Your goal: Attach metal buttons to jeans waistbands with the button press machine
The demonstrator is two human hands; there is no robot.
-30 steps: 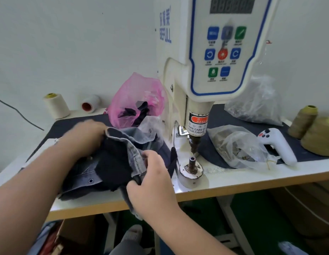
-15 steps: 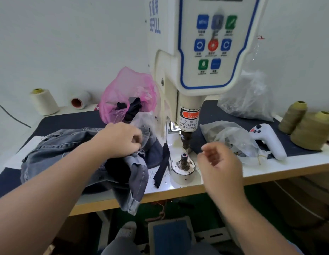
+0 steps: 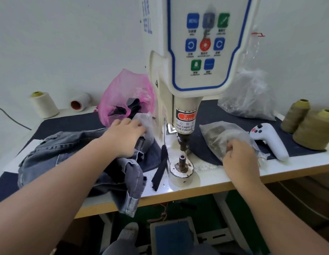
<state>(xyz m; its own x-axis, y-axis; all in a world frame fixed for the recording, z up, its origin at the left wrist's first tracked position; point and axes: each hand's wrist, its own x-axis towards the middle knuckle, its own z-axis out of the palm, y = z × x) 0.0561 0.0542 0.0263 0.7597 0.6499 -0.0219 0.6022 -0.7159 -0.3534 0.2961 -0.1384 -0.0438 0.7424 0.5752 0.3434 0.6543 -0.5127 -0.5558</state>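
Jeans lie in a grey heap on the left part of the table, and one folded bit hangs over the front edge. The left hand rests on top of the jeans. Its fingers reach into a small clear bag just behind the heap; what they hold is hidden, so I cannot tell.

The right hand is on the other side. Its fingers are curled and pinch the edge of a clear plastic bag with small brownish bits inside. I cannot tell what the bits are.

Between the two hands stands the button press machine. Its round metal post sits low near the front, with nothing on it. A dark strip of cloth lies just left of the post.

A white controller lies right of the bag. Farther back sit a pink bag, another clear bag, two pale thread spools on the left and olive thread cones on the right.
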